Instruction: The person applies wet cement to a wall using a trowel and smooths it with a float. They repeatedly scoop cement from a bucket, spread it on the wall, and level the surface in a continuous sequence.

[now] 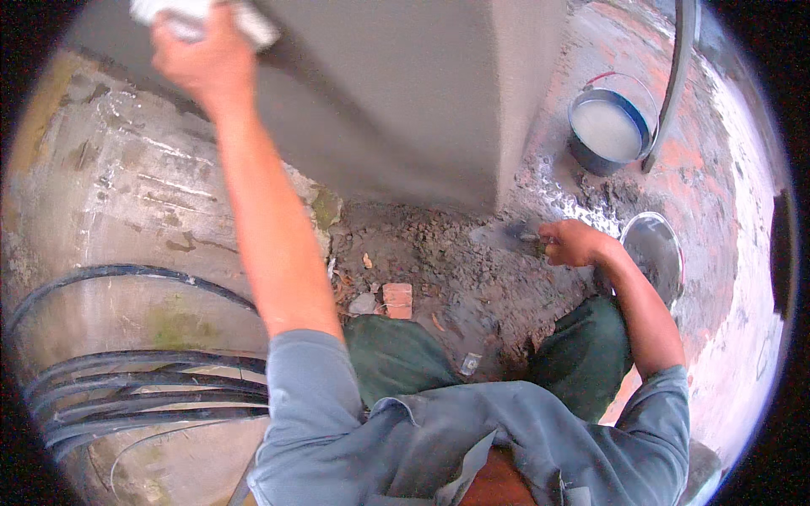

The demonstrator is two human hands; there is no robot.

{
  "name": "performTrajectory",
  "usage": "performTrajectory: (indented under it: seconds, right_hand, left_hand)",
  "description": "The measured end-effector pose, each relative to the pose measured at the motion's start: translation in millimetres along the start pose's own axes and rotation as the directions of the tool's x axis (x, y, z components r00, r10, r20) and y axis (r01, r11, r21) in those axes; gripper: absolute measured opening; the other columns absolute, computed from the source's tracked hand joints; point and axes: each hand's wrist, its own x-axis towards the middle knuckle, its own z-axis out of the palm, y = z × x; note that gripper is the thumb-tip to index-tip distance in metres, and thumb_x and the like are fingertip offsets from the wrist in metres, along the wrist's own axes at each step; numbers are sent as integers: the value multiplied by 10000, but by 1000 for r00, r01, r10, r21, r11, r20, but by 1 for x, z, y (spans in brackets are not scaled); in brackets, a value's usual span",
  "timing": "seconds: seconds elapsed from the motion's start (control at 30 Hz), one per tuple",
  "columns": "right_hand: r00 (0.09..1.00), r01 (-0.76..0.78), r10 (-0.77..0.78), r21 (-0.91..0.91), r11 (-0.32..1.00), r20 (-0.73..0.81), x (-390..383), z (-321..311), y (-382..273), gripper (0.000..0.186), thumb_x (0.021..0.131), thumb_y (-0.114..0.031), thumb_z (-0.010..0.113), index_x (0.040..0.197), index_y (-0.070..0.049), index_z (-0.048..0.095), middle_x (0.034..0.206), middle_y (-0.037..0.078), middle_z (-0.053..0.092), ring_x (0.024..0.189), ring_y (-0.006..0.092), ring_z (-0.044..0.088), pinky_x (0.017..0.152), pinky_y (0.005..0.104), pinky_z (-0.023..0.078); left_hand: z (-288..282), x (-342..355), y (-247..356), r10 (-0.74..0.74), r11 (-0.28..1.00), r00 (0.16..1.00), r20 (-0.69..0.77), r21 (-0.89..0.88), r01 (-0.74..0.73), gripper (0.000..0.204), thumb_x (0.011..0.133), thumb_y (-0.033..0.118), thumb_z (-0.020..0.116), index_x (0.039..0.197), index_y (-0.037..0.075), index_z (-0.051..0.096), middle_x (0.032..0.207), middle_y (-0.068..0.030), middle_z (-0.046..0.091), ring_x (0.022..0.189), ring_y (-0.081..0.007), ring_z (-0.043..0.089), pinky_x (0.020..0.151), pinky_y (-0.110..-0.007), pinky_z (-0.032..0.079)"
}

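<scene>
My left hand point(207, 63) reaches far up and left, its fingers around a white rectangular block point(257, 25) held against a smooth grey plastered wall point(396, 84). The block's upper part runs out of the picture, and its exact kind is unclear. Low by the wall's bottom corner, my right hand point(574, 243) is closed round the handle of a trowel. The trowel's grey blade point(506, 234) points left, just above wet mortar and dirt point(430, 244), and blurs into them.
A dark bucket point(599, 160) of cloudy liquid stands right of the wall, beside a leaning bar point(675, 84). A second bucket point(677, 278) is next to my right forearm. Between my knees lie a brick piece point(397, 300) and rubble. Black coiled pipes point(152, 379) lie left.
</scene>
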Motion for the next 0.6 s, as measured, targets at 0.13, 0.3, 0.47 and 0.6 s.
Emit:
performTrajectory:
  seconds: [0.13, 0.3, 0.47, 0.6]
  right_hand:
    - [998, 51, -50, 18, 999, -29, 2, 2, -3, 289, 808, -183, 687, 1063, -62, 620, 923, 205, 706, 874, 404, 680, 763, 492, 527]
    - [1000, 3, -2, 22, 1000, -20, -2, 2, -1, 305, 798, -175, 700, 1073, -68, 623, 910, 208, 708, 875, 403, 683, 769, 499, 529]
    - [999, -22, 22, 18, 1000, -28, 6, 5, -5, 282, 795, -173, 700, 1043, -57, 634, 903, 215, 705, 861, 410, 681, 768, 503, 526]
    - [1000, 8, -7, 51, 999, -13, 12, 3, -12, 265, 799, -175, 704, 1015, -43, 625, 898, 218, 698, 873, 428, 671, 771, 501, 521]
  left_hand:
    - [7, -110, 11, 53, 994, 996, 77, 91, -60, 797, 788, 164, 819, 1451, -16, 415, 1326, -261, 492, 1274, -395, 442, 1066, -503, 383]
    - [-21, -65, -70, -392, 920, 920, -4, 25, 392, 681, 892, 150, 753, 1426, -83, 399, 1311, -257, 563, 1177, -322, 605, 997, -428, 503]
    - [-13, 24, 1, -138, 987, 990, -9, -85, 137, 745, 806, 266, 839, 1375, -58, 484, 1237, -217, 619, 1117, -330, 612, 909, -457, 518]
    - [20, -85, 79, 66, 967, 995, 77, 240, -83, 714, 885, 225, 705, 1479, -35, 408, 1367, -262, 509, 1295, -396, 491, 1133, -432, 360]
